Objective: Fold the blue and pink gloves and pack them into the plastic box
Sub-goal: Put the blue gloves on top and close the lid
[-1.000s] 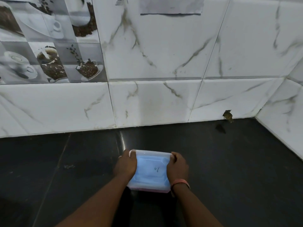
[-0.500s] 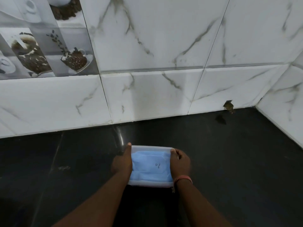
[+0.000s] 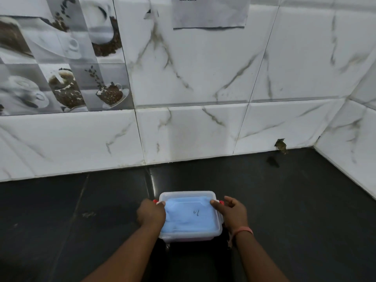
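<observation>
A clear plastic box (image 3: 188, 194) with its lid on sits on the dark counter, near the front middle. Blue glove fabric (image 3: 183, 218) shows through the lid, and a thin pink strip shows along the box's lower front edge. Small red clips stick out at both sides of the box. My left hand (image 3: 151, 213) is curled against the box's left side, its thumb on the lid by the red clip. My right hand (image 3: 232, 212) rests on the right side, thumb on the lid edge, the other fingers loosely spread. A pink band circles my right wrist.
The black counter (image 3: 295, 210) stretches wide on both sides of the box. White marble-look tiles form the back wall (image 3: 193, 127) and the right corner wall (image 3: 350, 151). A chipped hole (image 3: 280, 145) sits at the wall's base, back right. A paper sheet (image 3: 210, 13) hangs on the wall above.
The view has tilted up, showing more wall. My hands have slid from the lid's top to the sides of the box, uncovering the red clips. My right fingers have loosened.
</observation>
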